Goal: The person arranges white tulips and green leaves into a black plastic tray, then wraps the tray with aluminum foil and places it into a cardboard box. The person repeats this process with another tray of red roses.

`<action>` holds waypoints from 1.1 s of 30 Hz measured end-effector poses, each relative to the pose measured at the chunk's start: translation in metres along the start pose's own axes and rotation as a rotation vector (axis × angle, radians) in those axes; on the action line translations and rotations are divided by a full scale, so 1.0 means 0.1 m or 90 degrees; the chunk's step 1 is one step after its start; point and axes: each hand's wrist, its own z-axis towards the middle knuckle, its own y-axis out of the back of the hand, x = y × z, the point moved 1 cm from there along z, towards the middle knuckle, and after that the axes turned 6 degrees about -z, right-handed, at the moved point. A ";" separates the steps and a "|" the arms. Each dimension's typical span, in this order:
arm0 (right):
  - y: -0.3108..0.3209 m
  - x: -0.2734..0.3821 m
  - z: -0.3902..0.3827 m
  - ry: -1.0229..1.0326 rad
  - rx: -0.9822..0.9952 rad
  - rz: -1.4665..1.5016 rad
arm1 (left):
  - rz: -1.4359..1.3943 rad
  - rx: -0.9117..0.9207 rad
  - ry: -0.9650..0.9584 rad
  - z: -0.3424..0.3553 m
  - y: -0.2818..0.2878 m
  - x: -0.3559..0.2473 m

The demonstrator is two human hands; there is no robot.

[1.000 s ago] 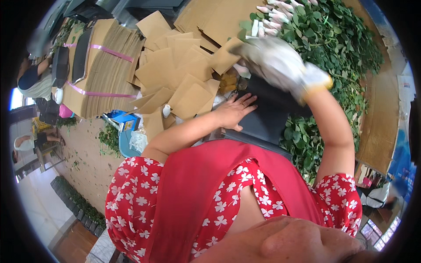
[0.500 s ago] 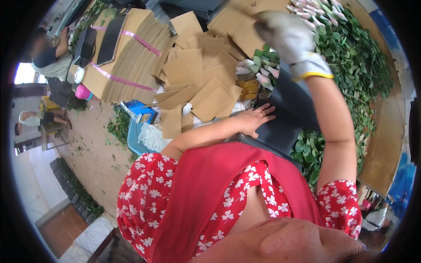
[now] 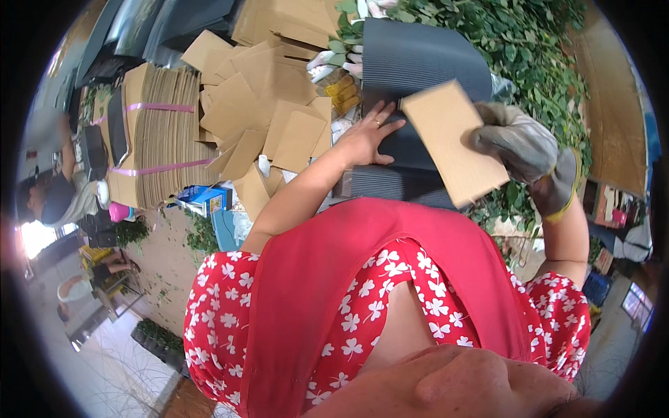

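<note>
Your right hand [image 3: 521,145] clamped its fingers on cardboard [image 3: 451,139]; your left hand [image 3: 365,138], fingers apart, lay on black sheeting [image 3: 414,152].

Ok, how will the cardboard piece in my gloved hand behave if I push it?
Probably stiff: the cardboard piece looks flat though the right hand grips only one side. Likely light too, since one hand holds it up.

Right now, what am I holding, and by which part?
The gloved right hand holds a cardboard piece by its right edge; the left hand grips nothing.
</note>
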 end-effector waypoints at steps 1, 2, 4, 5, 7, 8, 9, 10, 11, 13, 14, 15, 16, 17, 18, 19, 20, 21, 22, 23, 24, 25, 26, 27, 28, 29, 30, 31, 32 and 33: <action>0.05 -0.17 0.04 -0.079 0.135 0.098 | -0.002 0.018 0.017 -0.01 0.05 -0.06; 0.05 -0.30 0.07 -0.165 0.182 0.220 | 0.003 0.012 0.022 -0.01 0.06 -0.09; -0.05 -0.71 0.15 -0.140 0.031 0.231 | 0.021 0.007 -0.003 0.02 0.10 -0.12; -0.15 -0.77 0.31 -0.216 0.008 0.325 | 0.017 -0.006 -0.002 0.01 0.08 -0.12; -0.35 -1.15 0.80 -0.201 0.126 0.316 | 0.014 -0.032 -0.015 0.06 0.06 -0.12; -0.43 -1.13 0.96 -0.188 0.121 0.165 | -0.004 -0.025 -0.014 0.08 0.06 -0.11; -0.50 -1.12 1.09 -0.172 0.113 0.011 | 0.000 -0.037 -0.039 0.06 -0.02 0.01; -0.57 -1.17 1.12 -0.161 0.093 0.065 | -0.002 -0.028 -0.032 0.06 0.01 -0.02; -0.64 -1.24 1.13 -0.150 0.071 0.118 | -0.005 -0.020 -0.025 0.02 0.08 -0.04; -0.65 -1.41 1.16 -0.147 0.046 0.125 | -0.032 -0.032 0.005 -0.02 0.15 -0.08; -0.68 -1.45 1.22 -0.145 0.043 0.113 | -0.046 -0.038 0.021 -0.05 0.18 -0.07; -0.68 -1.45 1.26 -0.140 0.043 0.091 | -0.050 -0.065 -0.008 -0.20 0.16 0.07; -0.68 -1.42 1.27 -0.136 0.052 0.045 | -0.055 -0.095 -0.041 -0.44 0.11 0.35; -0.67 -1.40 1.29 -0.131 0.066 0.000 | -0.090 -0.103 -0.051 -0.54 0.17 0.41; -0.68 -1.36 1.26 -0.153 0.048 -0.004 | -0.132 -0.108 -0.071 -0.61 0.22 0.48; -0.67 -1.35 1.24 -0.168 0.046 -0.017 | -0.202 -0.098 -0.065 -0.60 0.34 0.34; -0.66 -1.34 1.23 -0.184 0.043 -0.029 | -0.226 -0.074 -0.070 -0.49 0.41 0.22; -0.65 -1.31 1.22 -0.191 0.042 -0.043 | -0.247 -0.054 -0.071 -0.39 0.51 0.04; -0.66 -1.29 1.21 -0.189 0.033 -0.051 | -0.221 -0.022 -0.086 -0.18 0.57 -0.14; -0.67 -1.29 1.21 -0.187 0.019 -0.058 | -0.195 0.011 -0.106 -0.02 0.57 -0.23; -0.69 -1.29 1.24 -0.182 0.008 -0.069 | -0.104 0.091 -0.045 0.05 0.51 -0.26; -0.74 -1.36 1.28 -0.094 -0.098 -0.310 | -0.057 0.109 -0.047 0.09 0.48 -0.25; -0.74 -1.43 1.32 -0.073 -0.073 -0.410 | -0.009 0.127 -0.050 0.12 0.44 -0.23; -0.73 -1.41 1.37 -0.050 -0.045 -0.511 | 0.039 0.141 -0.049 0.15 0.41 -0.20; -0.62 -1.23 1.39 -0.079 0.110 -0.668 | 0.044 0.167 -0.047 0.16 0.44 -0.21; -0.57 -0.79 1.26 -0.134 0.134 -0.691 | 0.035 0.162 -0.041 0.14 0.43 -0.19; -0.68 -0.85 1.32 -0.192 0.125 -0.719 | 0.033 0.165 -0.046 0.15 0.44 -0.19; -0.75 -0.70 1.31 -0.208 0.170 -0.735 | 0.028 0.165 -0.042 0.13 0.44 -0.18; -0.83 -0.55 1.31 -0.221 0.217 -0.750 | 0.028 0.164 -0.035 0.11 0.44 -0.17; -0.97 -0.82 1.42 -0.101 0.137 -0.692 | 0.031 0.165 -0.030 0.10 0.46 -0.20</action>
